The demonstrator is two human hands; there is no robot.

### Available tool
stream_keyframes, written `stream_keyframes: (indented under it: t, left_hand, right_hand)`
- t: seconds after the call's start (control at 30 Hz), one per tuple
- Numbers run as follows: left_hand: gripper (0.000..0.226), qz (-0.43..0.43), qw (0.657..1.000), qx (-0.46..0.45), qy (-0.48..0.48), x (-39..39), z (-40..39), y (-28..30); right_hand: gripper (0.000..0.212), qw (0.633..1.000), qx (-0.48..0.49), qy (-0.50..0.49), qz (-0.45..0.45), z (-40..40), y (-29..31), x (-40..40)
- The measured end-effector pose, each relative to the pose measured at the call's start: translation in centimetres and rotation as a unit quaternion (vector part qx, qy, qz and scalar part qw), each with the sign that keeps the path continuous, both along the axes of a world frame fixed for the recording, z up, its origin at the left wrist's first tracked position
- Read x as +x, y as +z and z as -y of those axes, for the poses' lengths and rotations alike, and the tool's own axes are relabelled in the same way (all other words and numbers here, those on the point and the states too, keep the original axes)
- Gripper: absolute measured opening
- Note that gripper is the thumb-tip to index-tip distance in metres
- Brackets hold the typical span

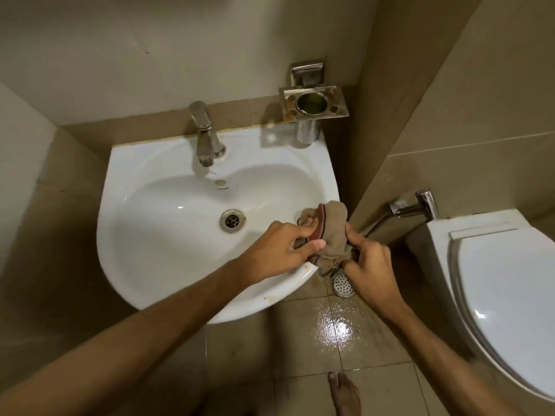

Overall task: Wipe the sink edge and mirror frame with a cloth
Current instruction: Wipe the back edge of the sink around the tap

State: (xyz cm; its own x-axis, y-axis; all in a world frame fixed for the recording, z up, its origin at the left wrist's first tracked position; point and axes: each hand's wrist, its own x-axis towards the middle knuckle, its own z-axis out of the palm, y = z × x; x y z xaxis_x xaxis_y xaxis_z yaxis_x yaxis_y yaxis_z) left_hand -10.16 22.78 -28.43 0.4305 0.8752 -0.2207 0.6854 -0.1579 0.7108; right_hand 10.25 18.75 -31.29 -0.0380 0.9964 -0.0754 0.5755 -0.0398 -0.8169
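The left half of the white sink (144,211) is open, with bare rim and basin. At the back rim the faucet (205,136) stands upright, and a metal cup holder (312,105) juts from the wall over the back right corner. A tiled wall (420,130) runs just beside the sink's right edge, where both hands bunch a cloth (330,229).

Around the white ceramic sink (156,265)

Steel tap (205,136) on the sink's back rim; metal tumbler holder (313,103) behind its right corner; crumpled brown cloth (330,235) over its right front edge; round floor drain (342,285) and white toilet (495,295) to its right.
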Motion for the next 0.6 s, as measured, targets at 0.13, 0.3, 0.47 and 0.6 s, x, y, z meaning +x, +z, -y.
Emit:
stream_keyframes:
  t: [0.13,0.3,0.47,0.6]
  left_hand:
    - [0.026,-0.03,0.996,-0.044,-0.065,-3.4,1.9,0.8]
    - [0.027,-0.082,0.986,-0.054,-0.134,-8.9,5.0,2.5]
    - [0.031,-0.197,0.963,0.041,-0.178,-13.2,8.9,4.3]
    - [0.049,-0.417,0.877,0.062,-0.232,-14.5,14.2,6.3]
  right_hand:
    - [0.043,0.998,0.006,-0.058,0.0,4.8,0.2,-4.1]
    - [0.025,0.981,-0.012,-0.191,0.036,10.1,1.1,-12.1]
    - [0.02,0.974,-0.048,-0.214,-0.054,14.7,2.3,-18.8]
    - [0.023,0.975,-0.16,-0.14,-0.067,17.9,-2.3,-23.7]
